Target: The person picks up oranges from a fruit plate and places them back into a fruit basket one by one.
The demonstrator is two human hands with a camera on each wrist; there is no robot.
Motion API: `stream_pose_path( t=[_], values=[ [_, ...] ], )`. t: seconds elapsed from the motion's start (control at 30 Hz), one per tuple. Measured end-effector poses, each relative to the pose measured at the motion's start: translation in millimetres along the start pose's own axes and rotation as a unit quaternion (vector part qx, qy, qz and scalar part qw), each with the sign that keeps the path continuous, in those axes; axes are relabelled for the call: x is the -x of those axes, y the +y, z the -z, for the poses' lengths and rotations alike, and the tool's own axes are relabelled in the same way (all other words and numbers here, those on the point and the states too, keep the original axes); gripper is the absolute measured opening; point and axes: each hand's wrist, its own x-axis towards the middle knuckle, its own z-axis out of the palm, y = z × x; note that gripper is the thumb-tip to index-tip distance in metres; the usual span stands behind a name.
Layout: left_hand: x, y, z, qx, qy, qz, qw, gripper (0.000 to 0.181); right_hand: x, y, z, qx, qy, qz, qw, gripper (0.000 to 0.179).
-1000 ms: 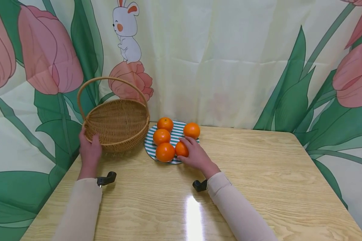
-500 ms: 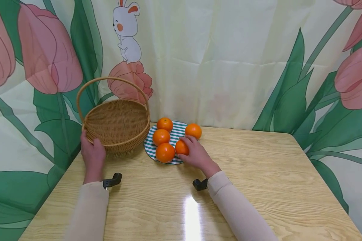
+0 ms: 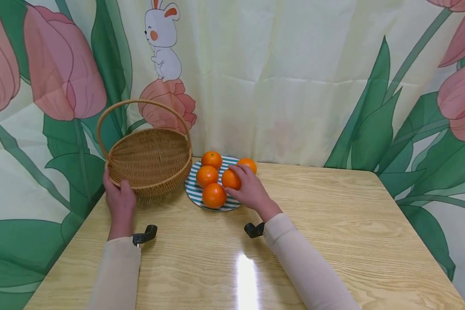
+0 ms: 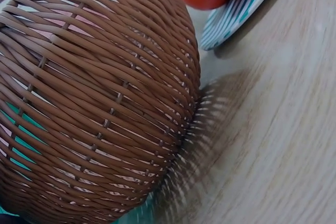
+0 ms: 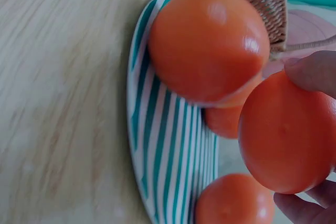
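My left hand (image 3: 120,198) grips the left front rim of a wicker basket (image 3: 151,155) with a tall arched handle. The basket leans with its opening toward me, and no fruit shows inside. In the left wrist view its woven side (image 4: 100,93) fills much of the picture, and the hand is out of sight. My right hand (image 3: 249,189) holds an orange (image 3: 230,180) between thumb and fingers. In the right wrist view this held orange (image 5: 289,135) is raised off the striped plate (image 5: 157,145). Several more oranges lie on the plate, the nearest orange (image 3: 214,196) at its front.
A wooden table (image 3: 193,258) carries everything, with a printed curtain (image 3: 294,86) hanging just behind it. The plate sits close to the right side of the basket. One orange (image 3: 248,165) lies at the plate's back right, partly behind my right hand.
My right hand has lifted its orange and moved slightly up and left. The front orange has shifted a little to the right. My left hand, still on the basket rim, moved slightly right earlier.
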Motion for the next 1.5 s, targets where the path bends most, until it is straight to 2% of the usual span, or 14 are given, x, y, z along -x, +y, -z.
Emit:
stream_pose_path(
  t=[0.4,0.53,0.67,0.8,1.03,1.2,1.4,1.5],
  values=[
    [0.4,-2.3,-0.9,0.047,-0.016,-0.008,0.9987,0.062,-15.5,-24.0,3.9,-0.006,0.015,0.017,0.9997,0.066],
    [0.1,-2.4,-0.8,0.065,-0.018,-0.005,0.9977,0.061,-21.7,-33.2,4.5,-0.025,0.019,0.018,0.9993,0.066],
    [-0.3,-4.1,-0.8,0.071,-0.016,-0.016,0.9972,0.062,-27.8,-42.3,3.0,-0.039,0.021,0.018,0.9989,0.065],
    [-0.3,-4.6,0.5,0.064,-0.013,-0.016,0.9977,0.062,-33.9,-50.8,0.9,-0.036,0.016,0.018,0.999,0.065],
    [-3.6,0.5,2.4,0.029,0.023,0.027,0.9989,0.054,-43.5,-64.9,-4.3,-0.033,0.016,0.032,0.9988,0.067],
    [-5.7,2.3,2.4,0.008,0.035,0.028,0.999,0.052,-47.7,-77.2,-8.1,-0.047,0.014,0.044,0.9978,0.068],
    [-4.0,2.8,2.1,0.023,0.032,0.04,0.9985,0.053,-52.4,-88.7,-11.6,-0.059,0.018,0.06,0.9963,0.068],
    [-3.2,2.8,0.9,0.031,0.031,0.036,0.9984,0.053,-54.7,-92.8,-12.4,-0.059,0.027,0.068,0.9955,0.068]
  ],
)
